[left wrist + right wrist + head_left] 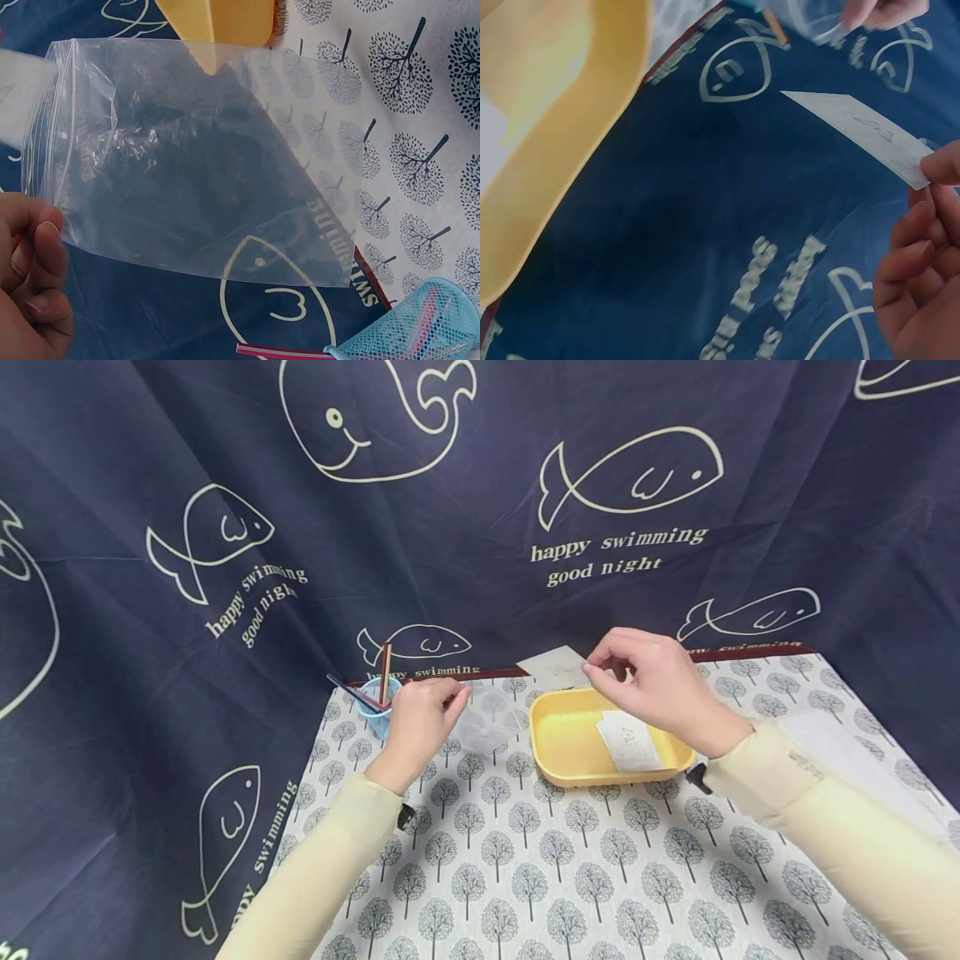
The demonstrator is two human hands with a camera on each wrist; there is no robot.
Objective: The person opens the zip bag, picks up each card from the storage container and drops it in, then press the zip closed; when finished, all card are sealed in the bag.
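Observation:
My left hand pinches a clear zip-lock bag by a corner at its zip edge. The bag hangs flat and see-through, with nothing visible inside. Between thumb and fingers, my right hand holds a white paper card by one end. Faint line drawings show on the card. It is held above the back of a yellow tray, its far end pointing toward the bag. In the left wrist view, the card appears beside the bag's zip edge. Several similar white cards lie in the tray.
A light blue mesh pen cup with several pencils or pens stands at the back left, behind my left hand. A white sheet lies on the right of the tree-patterned tablecloth. A dark blue fish-print curtain hangs behind the table.

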